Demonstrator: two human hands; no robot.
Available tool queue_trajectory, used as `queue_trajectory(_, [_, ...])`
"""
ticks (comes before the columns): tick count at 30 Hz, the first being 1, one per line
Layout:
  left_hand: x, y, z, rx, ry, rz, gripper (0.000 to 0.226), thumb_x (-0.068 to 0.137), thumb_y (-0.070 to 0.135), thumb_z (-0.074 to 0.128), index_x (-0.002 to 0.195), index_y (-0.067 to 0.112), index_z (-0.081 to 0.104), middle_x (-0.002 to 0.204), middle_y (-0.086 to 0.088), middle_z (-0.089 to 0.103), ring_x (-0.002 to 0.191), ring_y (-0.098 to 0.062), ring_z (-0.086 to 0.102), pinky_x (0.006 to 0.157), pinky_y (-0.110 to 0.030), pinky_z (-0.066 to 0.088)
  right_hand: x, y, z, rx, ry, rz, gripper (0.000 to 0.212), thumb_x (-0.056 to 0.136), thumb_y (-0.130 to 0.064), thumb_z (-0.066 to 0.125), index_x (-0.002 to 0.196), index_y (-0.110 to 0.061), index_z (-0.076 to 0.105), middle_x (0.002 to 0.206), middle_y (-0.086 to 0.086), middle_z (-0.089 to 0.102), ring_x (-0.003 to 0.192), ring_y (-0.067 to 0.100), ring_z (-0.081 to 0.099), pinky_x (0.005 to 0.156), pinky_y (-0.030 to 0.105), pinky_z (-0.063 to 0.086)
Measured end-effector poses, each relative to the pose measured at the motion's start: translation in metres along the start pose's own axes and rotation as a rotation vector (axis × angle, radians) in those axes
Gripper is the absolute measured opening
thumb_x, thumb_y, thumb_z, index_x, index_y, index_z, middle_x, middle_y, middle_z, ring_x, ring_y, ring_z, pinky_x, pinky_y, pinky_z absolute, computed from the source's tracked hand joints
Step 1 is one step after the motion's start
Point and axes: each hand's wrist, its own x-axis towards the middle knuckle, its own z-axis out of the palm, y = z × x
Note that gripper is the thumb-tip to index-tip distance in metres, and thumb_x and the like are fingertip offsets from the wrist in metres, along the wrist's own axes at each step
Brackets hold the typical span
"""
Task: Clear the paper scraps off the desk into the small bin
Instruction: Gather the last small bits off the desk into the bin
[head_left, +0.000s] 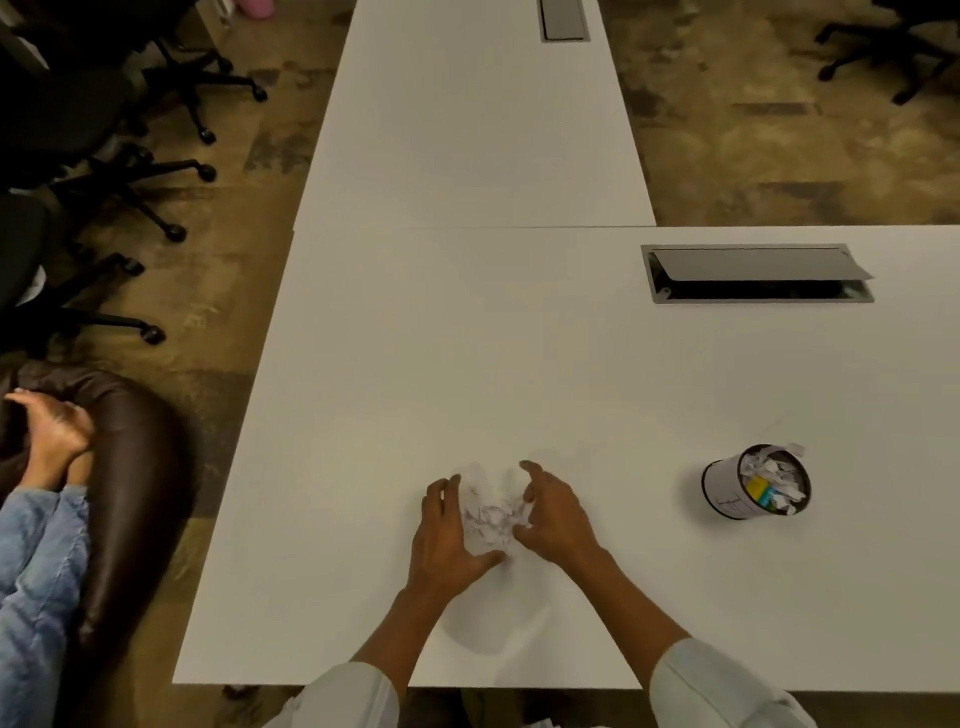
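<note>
A small heap of white paper scraps (492, 517) lies on the white desk (395, 364), near its front edge. My left hand (448, 538) cups the heap from the left and my right hand (553, 514) cups it from the right, fingers curled around the scraps. Both hands rest on the desk and press the scraps together. The small round bin (727, 491) stands upright to the right, an arm's reach from the heap. It is filled to the rim with white and yellow scraps.
An open cable hatch (756, 274) is set into the desk at the back right. A second white desk (467, 119) adjoins at the back. Another person's hand (52, 431) and denim sleeve are at the left. Black office chairs (93, 135) stand on the floor.
</note>
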Motion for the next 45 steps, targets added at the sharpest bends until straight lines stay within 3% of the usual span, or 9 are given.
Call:
queue_trajectory(4, [0.006, -0.018, -0.018, 0.203, -0.022, -0.058, 0.138, 0.039, 0.075, 0.076, 0.147, 0.017, 0.012, 0.147, -0.008, 0.022, 0.131, -0.027, 0.029, 0.106, -0.04, 0.042, 0.005, 0.023, -0.025, -0.103, 0.112, -0.003, 0.097, 0.06, -0.035, 0.08, 0.144, -0.023, 0.033, 0.135, 0.0, 0.045, 0.119, 0.018, 0.052, 0.087, 0.034, 0.054])
queue_trajectory(7, [0.01, -0.019, -0.021, 0.235, -0.153, -0.073, 0.139, 0.041, 0.07, 0.081, 0.147, 0.014, 0.011, 0.145, -0.008, 0.019, 0.131, -0.026, 0.026, 0.11, -0.038, 0.038, 0.004, 0.032, -0.022, -0.238, -0.049, 0.002, 0.115, 0.066, -0.038, 0.079, 0.153, -0.015, 0.008, 0.162, 0.006, 0.006, 0.149, 0.024, 0.007, 0.118, 0.039, 0.027])
queue_trajectory(13, [0.008, 0.006, 0.003, 0.129, -0.277, 0.087, 0.123, 0.058, 0.052, 0.084, 0.149, 0.01, 0.013, 0.147, -0.007, 0.026, 0.133, -0.021, 0.028, 0.111, -0.028, 0.033, -0.007, 0.023, 0.022, -0.349, -0.187, -0.253, 0.114, 0.076, -0.05, 0.066, 0.152, -0.01, -0.009, 0.158, 0.005, -0.02, 0.147, 0.025, -0.02, 0.121, 0.039, -0.004])
queue_trajectory(19, [0.011, -0.002, -0.001, 0.149, -0.263, 0.188, 0.096, 0.078, 0.027, 0.073, 0.15, 0.011, 0.012, 0.154, -0.008, 0.019, 0.141, -0.023, 0.027, 0.114, -0.03, 0.035, -0.017, 0.01, 0.045, -0.523, -0.113, -0.378, 0.078, 0.093, -0.037, 0.049, 0.154, -0.01, 0.008, 0.162, 0.015, -0.001, 0.149, 0.036, -0.007, 0.123, 0.047, 0.003])
queue_trajectory(23, [0.021, -0.005, -0.007, 0.322, -0.212, 0.245, 0.086, 0.081, 0.026, 0.064, 0.15, 0.012, 0.015, 0.157, -0.011, 0.014, 0.142, -0.026, 0.02, 0.115, -0.031, 0.029, -0.028, 0.0, 0.055, -0.567, -0.061, -0.388, 0.062, 0.091, -0.016, 0.063, 0.146, -0.009, 0.036, 0.157, 0.016, 0.027, 0.145, 0.041, 0.021, 0.115, 0.046, 0.029])
queue_trajectory(26, [0.019, -0.004, -0.003, 0.411, -0.241, 0.283, 0.075, 0.085, 0.027, 0.061, 0.149, 0.015, 0.024, 0.16, -0.011, 0.011, 0.146, -0.028, 0.012, 0.118, -0.033, 0.025, -0.039, 0.002, 0.06, -0.605, -0.066, -0.431, 0.063, 0.062, -0.029, 0.09, 0.12, -0.017, 0.069, 0.13, 0.006, 0.065, 0.12, 0.029, 0.06, 0.082, 0.025, 0.058])
queue_trajectory(33, [-0.016, -0.007, 0.016, 0.339, -0.163, 0.297, 0.035, 0.092, 0.008, 0.05, 0.125, 0.014, 0.057, 0.136, -0.007, 0.049, 0.126, -0.02, 0.047, 0.094, -0.023, 0.048, -0.042, 0.015, 0.051, -0.632, 0.036, -0.521, 0.047, 0.05, -0.023, 0.092, 0.094, -0.018, 0.077, 0.097, -0.005, 0.074, 0.082, 0.011, 0.068, 0.038, 0.015, 0.046])
queue_trajectory(38, [-0.026, -0.004, 0.021, 0.216, -0.126, 0.195, 0.025, 0.097, 0.013, 0.045, 0.116, 0.015, 0.06, 0.112, -0.002, 0.06, 0.091, -0.005, 0.048, 0.072, -0.003, 0.035, -0.038, 0.012, 0.043, -0.542, 0.058, -0.481, 0.025, 0.073, -0.011, 0.079, 0.098, -0.014, 0.075, 0.099, -0.001, 0.074, 0.085, 0.018, 0.067, 0.052, 0.024, 0.056])
queue_trajectory(45, [-0.017, -0.001, 0.019, 0.232, -0.101, 0.158, 0.019, 0.087, 0.002, 0.056, 0.088, 0.005, 0.074, 0.092, -0.009, 0.071, 0.084, -0.022, 0.065, 0.076, -0.03, 0.055, -0.061, 0.023, 0.022, 0.142, 0.365, -0.073, 0.014, 0.088, -0.006, 0.067, 0.093, -0.012, 0.079, 0.094, 0.002, 0.077, 0.087, 0.011, 0.071, 0.083, 0.017, 0.055])
